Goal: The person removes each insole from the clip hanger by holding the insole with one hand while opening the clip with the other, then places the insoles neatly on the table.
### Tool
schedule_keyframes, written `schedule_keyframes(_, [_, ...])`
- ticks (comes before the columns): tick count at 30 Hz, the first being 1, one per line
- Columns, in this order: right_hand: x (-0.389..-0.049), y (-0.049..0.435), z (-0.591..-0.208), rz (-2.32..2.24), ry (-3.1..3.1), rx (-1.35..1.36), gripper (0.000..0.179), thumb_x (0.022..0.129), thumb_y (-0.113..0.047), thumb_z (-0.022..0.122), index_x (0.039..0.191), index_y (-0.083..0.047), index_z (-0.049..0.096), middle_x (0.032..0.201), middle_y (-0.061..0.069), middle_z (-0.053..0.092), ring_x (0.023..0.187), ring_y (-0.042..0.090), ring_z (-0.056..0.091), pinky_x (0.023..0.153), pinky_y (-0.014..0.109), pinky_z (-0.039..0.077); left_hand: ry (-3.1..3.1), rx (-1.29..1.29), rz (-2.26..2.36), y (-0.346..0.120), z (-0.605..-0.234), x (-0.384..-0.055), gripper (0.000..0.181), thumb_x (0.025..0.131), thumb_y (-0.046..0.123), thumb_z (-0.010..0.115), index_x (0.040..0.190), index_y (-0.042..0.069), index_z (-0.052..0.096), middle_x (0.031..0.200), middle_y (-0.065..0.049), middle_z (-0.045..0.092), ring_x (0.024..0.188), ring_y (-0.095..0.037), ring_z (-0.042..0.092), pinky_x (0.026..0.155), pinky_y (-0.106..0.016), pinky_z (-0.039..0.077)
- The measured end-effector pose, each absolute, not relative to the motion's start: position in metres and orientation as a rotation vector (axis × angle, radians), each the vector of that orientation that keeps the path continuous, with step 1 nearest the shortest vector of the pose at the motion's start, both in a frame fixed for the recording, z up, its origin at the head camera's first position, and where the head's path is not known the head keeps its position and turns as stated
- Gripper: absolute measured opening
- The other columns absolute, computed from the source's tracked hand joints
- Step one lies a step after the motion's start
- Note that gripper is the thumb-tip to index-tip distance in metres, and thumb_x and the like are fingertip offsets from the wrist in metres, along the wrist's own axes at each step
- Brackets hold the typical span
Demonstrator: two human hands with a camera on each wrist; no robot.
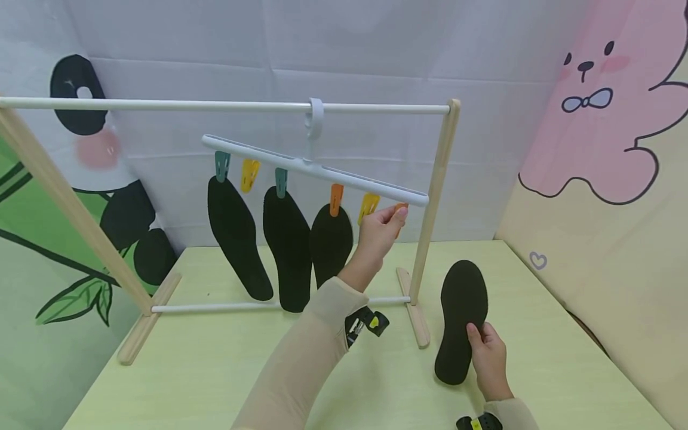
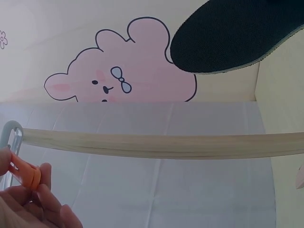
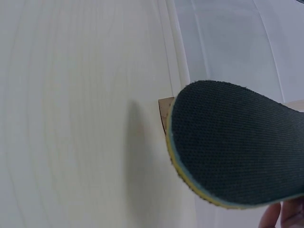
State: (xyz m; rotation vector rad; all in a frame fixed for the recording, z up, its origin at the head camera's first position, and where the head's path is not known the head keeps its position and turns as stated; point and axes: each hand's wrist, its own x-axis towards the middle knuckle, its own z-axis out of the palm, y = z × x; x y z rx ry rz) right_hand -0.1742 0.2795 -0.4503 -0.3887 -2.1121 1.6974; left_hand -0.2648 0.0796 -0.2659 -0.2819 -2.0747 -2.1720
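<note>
Beige sleeves foremost; beyond them, a loose black insole and a tilted hanger invite a slip.
Raised above the counter near its right edge, the insole is pinched along one side by the right hand; that one-sided hold could let it twist, droop or drop. At the hanger's low end, the left hand pinches an orange clip; whether its mouth is spread cannot be told, and a slackened thumb might let it snap or slip. Since the hanger slopes down rightward, a downward tug could swing it, loosen the three hung insoles or shift its hook along the rail, which tops the wooden rack towards the counter's far edge.
</note>
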Motion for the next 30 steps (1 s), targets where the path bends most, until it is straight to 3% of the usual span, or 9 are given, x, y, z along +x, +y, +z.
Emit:
schedule_keyframes(19, [-0.1773,0.2779,-0.4501,1.686,-2.126,-0.364,0.031,0.101,-0.015,0.050,0.113,0.013,0.054,0.082,-0.013,0.057,0.076,-0.002,0.050,0.069,0.015,0.042,-2.071,-0.303,-2.142,0.0808,-0.2665,-0.2635,0.029,0.096,0.016,0.061,0.114,-0.007,0.066,0.085,-0.009,0.065,0.075,-0.007,0.052,0.062,-0.018,0.040])
schedule_keyframes(30, [-0.1798,0.2770,-0.4533,1.659,-2.140,-0.405,0.029,0.101,-0.014,0.049,0.109,0.013,0.054,0.084,-0.007,0.056,0.076,0.001,0.047,0.068,0.016,0.041,-2.046,-0.287,-2.184,0.0808,-0.2670,-0.2626,0.031,0.096,0.017,0.061,0.117,-0.005,0.065,0.093,-0.013,0.067,0.082,-0.011,0.058,0.071,-0.021,0.045])
